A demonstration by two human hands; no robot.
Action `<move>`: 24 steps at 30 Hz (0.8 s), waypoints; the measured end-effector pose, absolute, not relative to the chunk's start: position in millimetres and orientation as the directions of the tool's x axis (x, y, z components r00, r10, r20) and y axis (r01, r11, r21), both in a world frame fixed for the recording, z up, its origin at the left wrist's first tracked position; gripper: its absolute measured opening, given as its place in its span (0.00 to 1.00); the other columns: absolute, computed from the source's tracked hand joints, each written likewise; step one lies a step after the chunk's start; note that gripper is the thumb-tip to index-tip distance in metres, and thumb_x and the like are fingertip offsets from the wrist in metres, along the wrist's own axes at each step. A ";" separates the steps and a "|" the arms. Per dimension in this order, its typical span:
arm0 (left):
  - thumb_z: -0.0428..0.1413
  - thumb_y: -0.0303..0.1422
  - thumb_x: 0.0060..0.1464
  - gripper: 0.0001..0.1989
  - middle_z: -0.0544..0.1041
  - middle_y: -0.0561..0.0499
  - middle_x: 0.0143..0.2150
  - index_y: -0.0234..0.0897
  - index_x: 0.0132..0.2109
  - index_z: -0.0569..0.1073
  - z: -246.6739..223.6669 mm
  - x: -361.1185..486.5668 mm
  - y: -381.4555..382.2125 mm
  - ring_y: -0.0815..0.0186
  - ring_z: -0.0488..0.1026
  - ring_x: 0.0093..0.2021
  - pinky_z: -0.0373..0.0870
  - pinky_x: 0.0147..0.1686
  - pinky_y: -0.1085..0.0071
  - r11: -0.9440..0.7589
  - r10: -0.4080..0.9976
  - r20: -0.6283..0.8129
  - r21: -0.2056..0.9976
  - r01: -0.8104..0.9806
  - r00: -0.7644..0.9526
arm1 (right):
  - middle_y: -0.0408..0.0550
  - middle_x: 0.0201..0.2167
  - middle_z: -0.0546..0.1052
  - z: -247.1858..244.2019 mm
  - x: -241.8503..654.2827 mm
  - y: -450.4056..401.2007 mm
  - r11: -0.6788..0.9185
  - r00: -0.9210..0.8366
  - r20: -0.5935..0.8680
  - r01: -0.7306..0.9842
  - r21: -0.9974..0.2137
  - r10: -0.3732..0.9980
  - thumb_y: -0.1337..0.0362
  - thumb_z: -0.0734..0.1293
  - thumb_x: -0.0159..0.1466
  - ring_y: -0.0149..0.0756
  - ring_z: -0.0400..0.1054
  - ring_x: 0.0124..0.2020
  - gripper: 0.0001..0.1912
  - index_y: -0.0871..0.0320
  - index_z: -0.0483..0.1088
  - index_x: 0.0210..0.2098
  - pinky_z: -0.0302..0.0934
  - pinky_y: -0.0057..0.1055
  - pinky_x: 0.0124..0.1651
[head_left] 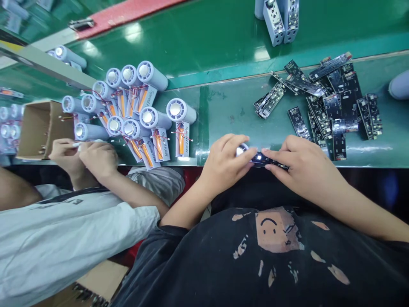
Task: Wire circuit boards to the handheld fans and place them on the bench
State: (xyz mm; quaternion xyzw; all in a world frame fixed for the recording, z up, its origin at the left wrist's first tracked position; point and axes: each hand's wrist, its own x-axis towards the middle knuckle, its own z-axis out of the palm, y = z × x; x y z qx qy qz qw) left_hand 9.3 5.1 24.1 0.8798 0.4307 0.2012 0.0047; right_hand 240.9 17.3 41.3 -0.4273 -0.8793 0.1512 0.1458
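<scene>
**Item 1:** narrow dark circuit board [270, 160], held just above the near edge of the green worktop [230, 106], with a small white light showing at its left end. Its long axis runs across the view, dipping slightly toward the person at the right end.

**Item 2:** right hand [306, 164], nearer the board's right end, its fingers [271, 154] pinched together on the board.

**Item 3:** left hand [226, 164], at the board's left end, its fingers [246, 152] curled closely around a round silver disc [242, 149]. The disc sits just beside the lit end; whether it touches the board is hidden.

**Relative to the held circuit board:**
- Far side, to the right: a loose pile of similar boards [338, 102].
- Far side, straight ahead: grey rectangular housings [274, 21], standing on the worktop's upper level.
- Left: grey cylinders with silver round faces [147, 117], laid in a group, with white printed cards [161, 145] carrying orange strips and red wires. The cards read "FAN" at the end of a word; the letters before it are unclear.
- Further left: an open cardboard box [40, 130] and a co-worker's two hands [84, 160], clasped together, with a pale sleeve [64, 230] behind them.
</scene>
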 end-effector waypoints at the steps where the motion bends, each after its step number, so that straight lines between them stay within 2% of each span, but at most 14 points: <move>1: 0.57 0.33 0.62 0.07 0.75 0.47 0.55 0.45 0.48 0.73 23.5 10.1 3.3 0.56 0.69 0.57 0.68 0.53 0.57 -0.646 0.730 0.393 0.131 0.752 0.559 | 0.49 0.32 0.68 40.2 241.8 17.4 0.584 -0.589 0.127 0.702 -0.407 0.798 0.63 0.68 0.67 0.38 0.62 0.32 0.15 0.57 0.79 0.52 0.56 0.35 0.37; 3: 0.57 0.31 0.61 0.05 0.76 0.50 0.56 0.45 0.45 0.73 25.5 12.6 -0.3 0.56 0.69 0.60 0.66 0.55 0.57 -0.657 0.691 0.432 0.042 0.753 0.579 | 0.48 0.32 0.68 36.8 244.4 17.3 0.573 -0.583 0.135 0.684 -0.452 0.802 0.63 0.67 0.67 0.37 0.63 0.32 0.15 0.57 0.78 0.52 0.57 0.35 0.38; 6: 0.57 0.31 0.62 0.03 0.77 0.47 0.57 0.42 0.43 0.74 36.0 17.3 -2.7 0.53 0.69 0.62 0.66 0.58 0.54 -0.638 0.715 0.369 -0.003 0.770 0.594 | 0.48 0.33 0.69 31.1 250.5 16.3 0.568 -0.579 0.155 0.650 -0.505 0.800 0.63 0.66 0.68 0.36 0.63 0.33 0.15 0.56 0.78 0.53 0.57 0.34 0.38; 11: 0.56 0.31 0.62 0.04 0.75 0.43 0.60 0.40 0.43 0.76 56.5 24.2 0.3 0.48 0.67 0.65 0.65 0.61 0.47 -0.620 0.778 0.177 0.058 0.783 0.603 | 0.48 0.32 0.69 27.4 257.5 14.3 0.581 -0.580 0.186 0.629 -0.516 0.793 0.61 0.65 0.70 0.36 0.63 0.33 0.15 0.56 0.78 0.52 0.56 0.34 0.38; 15: 0.55 0.28 0.62 0.06 0.75 0.43 0.61 0.38 0.44 0.76 61.8 27.7 1.1 0.48 0.66 0.67 0.63 0.64 0.45 -0.641 0.765 0.129 0.057 0.766 0.631 | 0.49 0.33 0.71 27.9 256.1 12.9 0.595 -0.583 0.193 0.646 -0.478 0.789 0.61 0.65 0.69 0.38 0.63 0.34 0.15 0.56 0.78 0.52 0.56 0.36 0.39; 20: 0.53 0.27 0.63 0.07 0.76 0.43 0.60 0.38 0.45 0.76 57.7 26.4 0.6 0.51 0.68 0.65 0.61 0.66 0.46 -0.661 0.750 0.148 0.115 0.742 0.645 | 0.50 0.35 0.71 30.1 252.9 11.5 0.610 -0.591 0.200 0.656 -0.445 0.781 0.62 0.66 0.69 0.39 0.63 0.35 0.15 0.56 0.78 0.52 0.57 0.36 0.41; 22: 0.54 0.28 0.63 0.08 0.77 0.43 0.58 0.38 0.48 0.75 54.7 23.0 1.4 0.53 0.70 0.63 0.63 0.65 0.49 -0.662 0.749 0.213 0.175 0.729 0.628 | 0.50 0.35 0.71 31.6 252.1 10.9 0.616 -0.598 0.195 0.662 -0.427 0.777 0.62 0.66 0.69 0.40 0.63 0.35 0.15 0.57 0.77 0.52 0.57 0.36 0.41; 24: 0.57 0.31 0.62 0.13 0.76 0.40 0.58 0.37 0.53 0.72 51.3 18.9 2.9 0.53 0.71 0.62 0.65 0.63 0.50 -0.638 0.769 0.273 0.258 0.726 0.578 | 0.50 0.35 0.71 33.2 251.1 10.1 0.619 -0.604 0.186 0.666 -0.416 0.775 0.62 0.66 0.69 0.41 0.63 0.36 0.15 0.57 0.77 0.52 0.57 0.36 0.41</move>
